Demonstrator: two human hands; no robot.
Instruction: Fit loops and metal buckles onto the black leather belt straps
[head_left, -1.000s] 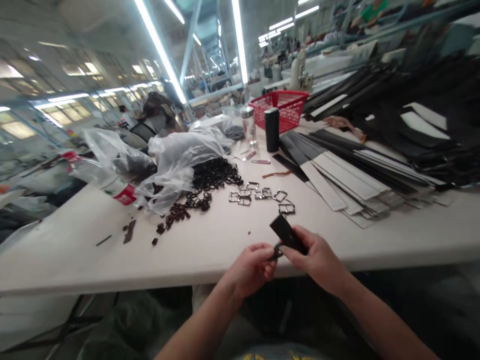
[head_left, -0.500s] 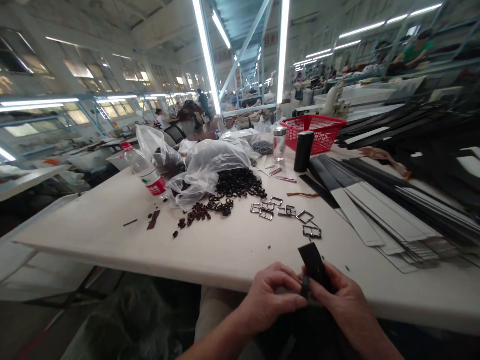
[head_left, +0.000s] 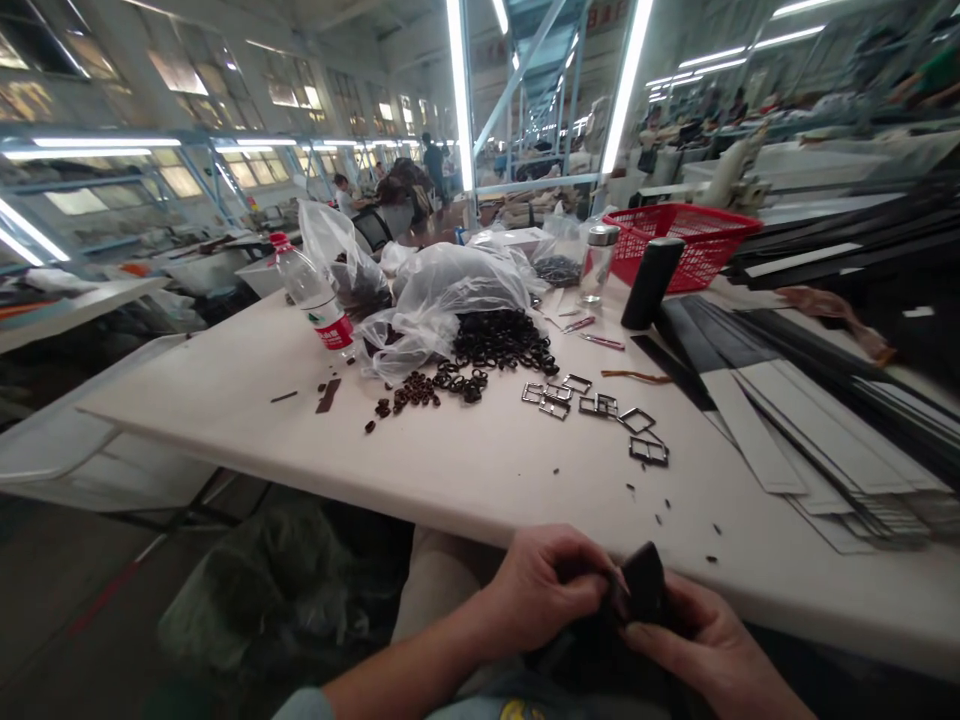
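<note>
At the table's near edge, my right hand (head_left: 701, 630) is closed round a black strip (head_left: 645, 583), thumb on its near side. My left hand (head_left: 551, 590) pinches a small dark piece at the strip's left side; the fingers partly hide it. Beyond the hands lie several metal buckles (head_left: 647, 451) on the pale table (head_left: 480, 470). A pile of black loops (head_left: 506, 343) spills from a clear plastic bag (head_left: 457, 280), with small brown loops (head_left: 418, 390) in front of it.
A plastic bottle (head_left: 315, 300) stands at the left. Farther back are a glass jar (head_left: 598, 265), a black cylinder (head_left: 652, 283) and a red basket (head_left: 682, 240). Stacked strips (head_left: 817, 420) cover the right side. Pink-handled tools (head_left: 602, 341) lie near the middle.
The view has shifted, so the table items sit farther right. The strip's upper end is lower and nearer the table edge. Several dark bits now show on the table beyond my hands.
</note>
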